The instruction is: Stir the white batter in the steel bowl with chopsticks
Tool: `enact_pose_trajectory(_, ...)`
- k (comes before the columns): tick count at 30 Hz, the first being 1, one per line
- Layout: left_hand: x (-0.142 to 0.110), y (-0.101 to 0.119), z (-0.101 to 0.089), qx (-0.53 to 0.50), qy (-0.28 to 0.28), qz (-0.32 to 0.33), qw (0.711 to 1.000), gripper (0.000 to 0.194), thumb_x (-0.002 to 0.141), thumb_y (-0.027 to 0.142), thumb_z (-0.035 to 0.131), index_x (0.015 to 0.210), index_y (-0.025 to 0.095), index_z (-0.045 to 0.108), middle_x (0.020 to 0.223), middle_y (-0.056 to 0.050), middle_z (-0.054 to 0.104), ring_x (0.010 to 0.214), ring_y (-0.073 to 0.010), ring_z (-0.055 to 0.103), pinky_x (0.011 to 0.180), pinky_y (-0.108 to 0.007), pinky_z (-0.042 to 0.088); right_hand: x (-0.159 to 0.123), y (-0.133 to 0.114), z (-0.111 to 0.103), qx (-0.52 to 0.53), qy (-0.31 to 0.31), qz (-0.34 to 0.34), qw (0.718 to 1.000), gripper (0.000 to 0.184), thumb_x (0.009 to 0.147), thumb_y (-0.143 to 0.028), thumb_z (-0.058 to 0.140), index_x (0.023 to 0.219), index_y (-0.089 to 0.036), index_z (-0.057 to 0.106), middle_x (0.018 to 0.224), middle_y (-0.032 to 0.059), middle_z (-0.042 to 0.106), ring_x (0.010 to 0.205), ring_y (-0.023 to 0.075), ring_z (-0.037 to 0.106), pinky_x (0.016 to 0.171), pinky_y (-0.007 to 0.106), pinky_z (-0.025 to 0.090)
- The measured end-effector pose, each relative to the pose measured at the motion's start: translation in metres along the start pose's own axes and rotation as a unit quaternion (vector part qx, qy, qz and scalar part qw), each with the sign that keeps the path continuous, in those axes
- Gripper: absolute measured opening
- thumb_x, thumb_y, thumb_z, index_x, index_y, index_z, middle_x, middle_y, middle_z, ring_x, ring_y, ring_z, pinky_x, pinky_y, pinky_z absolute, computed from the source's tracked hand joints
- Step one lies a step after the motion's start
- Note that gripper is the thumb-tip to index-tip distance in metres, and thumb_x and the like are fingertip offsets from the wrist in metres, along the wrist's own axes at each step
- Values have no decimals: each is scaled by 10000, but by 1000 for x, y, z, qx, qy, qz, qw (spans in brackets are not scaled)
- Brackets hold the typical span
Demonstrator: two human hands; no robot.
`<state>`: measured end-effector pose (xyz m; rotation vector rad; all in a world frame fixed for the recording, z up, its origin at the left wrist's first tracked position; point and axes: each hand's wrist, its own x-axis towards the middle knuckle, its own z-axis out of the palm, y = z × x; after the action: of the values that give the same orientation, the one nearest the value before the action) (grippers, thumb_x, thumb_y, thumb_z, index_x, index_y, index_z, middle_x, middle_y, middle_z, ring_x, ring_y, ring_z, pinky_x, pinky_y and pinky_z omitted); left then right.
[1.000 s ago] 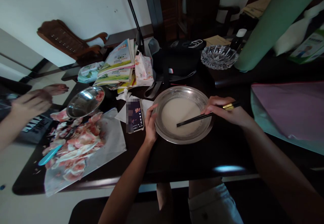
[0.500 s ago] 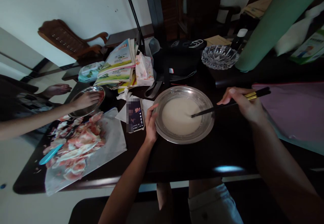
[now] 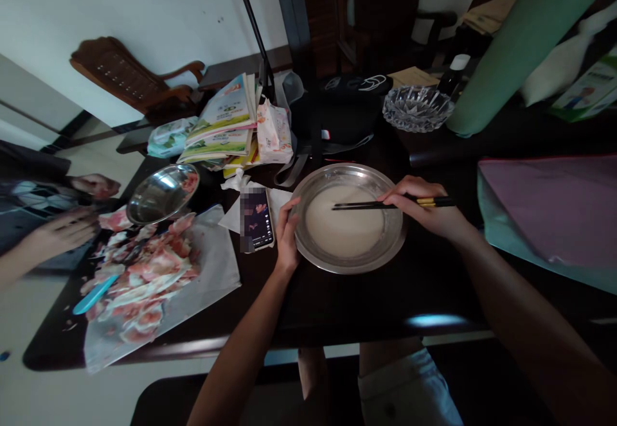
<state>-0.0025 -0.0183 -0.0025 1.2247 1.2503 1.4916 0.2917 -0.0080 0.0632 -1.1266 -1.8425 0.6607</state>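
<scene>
A wide metal bowl (image 3: 350, 266) stands on the dark table in front of me, with a pale, creamy liquid (image 3: 347, 230) inside. My left hand (image 3: 288, 236) grips the bowl's left rim, fingers on the outside and over the edge. In my right hand (image 3: 424, 204) is a pair of black chopsticks (image 3: 361, 205) with gold bands. Their tips dip into the liquid left of the bowl's middle, and the hand hovers over the right rim. A phone (image 3: 258, 218) showing a video lies on white paper just left of my left hand.
At the left, a co-worker's hands (image 3: 72, 223) are beside a smaller metal bowl (image 3: 159, 201) and raw meat pieces (image 3: 149, 272) on a plastic sheet (image 3: 212, 272). A blue-handled tool (image 3: 96, 294) lies there. Behind are magazines (image 3: 222, 117), a tissue pack (image 3: 274, 132) and a glass dish (image 3: 417, 108).
My right hand has moved left, carrying the chopsticks' tips leftward through the liquid. My left hand stays on the rim. The co-worker's hand has left the smaller bowl.
</scene>
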Motion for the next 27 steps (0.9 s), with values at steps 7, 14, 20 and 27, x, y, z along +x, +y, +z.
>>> enact_pose_trajectory(7,0,-2,-1,-5,-17,-6,1000,398,874,497,613,1178,250,681,1239,-59,684,1186,-272,613,1031,-407,479,-4,1,-28,88,98,52,990,452,925,-623,618,619,-301,704,643,23,702,673,242,670,778,456,509)
enact_pose_trajectory(14,1,-3,-2,0,-15,-3,1000,396,880,506,601,1178,258,681,1236,-61,680,1172,-273,618,1024,-413,486,-4,-7,-21,96,-28,39,994,465,935,-602,608,642,-263,733,682,34,741,695,221,680,706,398,498)
enact_pose_trajectory(20,1,-2,0,-8,-5,-7,1000,390,863,498,623,1155,250,694,1211,-58,695,1165,-273,626,1021,-409,491,0,-3,4,23,-71,-26,997,315,914,-557,661,806,-287,782,815,29,799,778,228,698,752,398,514)
enact_pose_trajectory(27,0,0,-1,4,-11,-1,1000,369,889,481,614,1166,251,696,1258,-64,689,1205,-285,620,1057,-438,482,0,1,-12,-9,65,5,998,341,954,-527,625,722,-300,731,749,33,753,762,253,683,802,443,482)
